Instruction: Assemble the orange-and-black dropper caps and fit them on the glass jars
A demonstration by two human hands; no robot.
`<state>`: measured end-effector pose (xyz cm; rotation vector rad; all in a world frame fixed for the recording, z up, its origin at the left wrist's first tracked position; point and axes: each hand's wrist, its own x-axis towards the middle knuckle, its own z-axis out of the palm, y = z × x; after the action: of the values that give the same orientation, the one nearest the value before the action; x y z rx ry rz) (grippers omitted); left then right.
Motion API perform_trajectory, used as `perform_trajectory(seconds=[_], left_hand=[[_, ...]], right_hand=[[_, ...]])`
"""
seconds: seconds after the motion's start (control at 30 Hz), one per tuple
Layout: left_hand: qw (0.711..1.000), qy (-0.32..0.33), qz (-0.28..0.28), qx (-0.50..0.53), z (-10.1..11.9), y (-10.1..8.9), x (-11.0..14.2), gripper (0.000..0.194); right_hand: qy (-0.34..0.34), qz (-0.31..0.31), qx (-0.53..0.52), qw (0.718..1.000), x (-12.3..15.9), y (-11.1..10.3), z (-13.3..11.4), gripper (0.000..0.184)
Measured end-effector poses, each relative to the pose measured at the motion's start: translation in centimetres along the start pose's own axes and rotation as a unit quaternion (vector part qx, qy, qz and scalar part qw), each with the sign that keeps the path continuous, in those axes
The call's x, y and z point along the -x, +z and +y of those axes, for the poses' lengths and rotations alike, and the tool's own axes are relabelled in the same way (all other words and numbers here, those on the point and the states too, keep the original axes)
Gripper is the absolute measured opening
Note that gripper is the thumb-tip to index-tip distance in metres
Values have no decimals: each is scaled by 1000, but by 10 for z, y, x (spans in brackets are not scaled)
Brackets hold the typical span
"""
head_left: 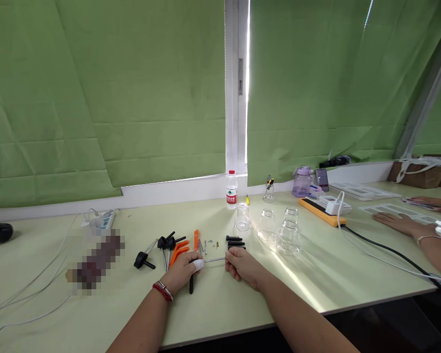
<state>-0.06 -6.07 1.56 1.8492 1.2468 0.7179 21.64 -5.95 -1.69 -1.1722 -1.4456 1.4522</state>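
Both hands, left hand (185,269) and right hand (241,264), pinch opposite ends of a thin metal rod (215,259), steadying it level above the table (220,304).

Thin metal rod (215,259), probably hex key, lies level across near table, ends pinched between both hands.

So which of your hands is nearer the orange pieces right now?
Left. The left hand lies just below the orange pieces, almost touching them. The right hand is off to their right, at the other end of the thin metal rod both hands grip.
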Motion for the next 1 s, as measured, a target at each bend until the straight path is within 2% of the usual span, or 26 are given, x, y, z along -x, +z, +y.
perform_trajectory(seconds=[0.2,0.47,1.0], left_hand=[[1000,-5,2,1,3,0,2,19],[1000,-4,4,2,4,0,0,20],[1000,-3,2,-7,2,0,0,20]], right_hand=[[7,7,0,1000,-1,-1,-1,30],[-16,-11,-13,1000,-2,-4,5,16],[6,6,9,1000,1,0,-2,34]])
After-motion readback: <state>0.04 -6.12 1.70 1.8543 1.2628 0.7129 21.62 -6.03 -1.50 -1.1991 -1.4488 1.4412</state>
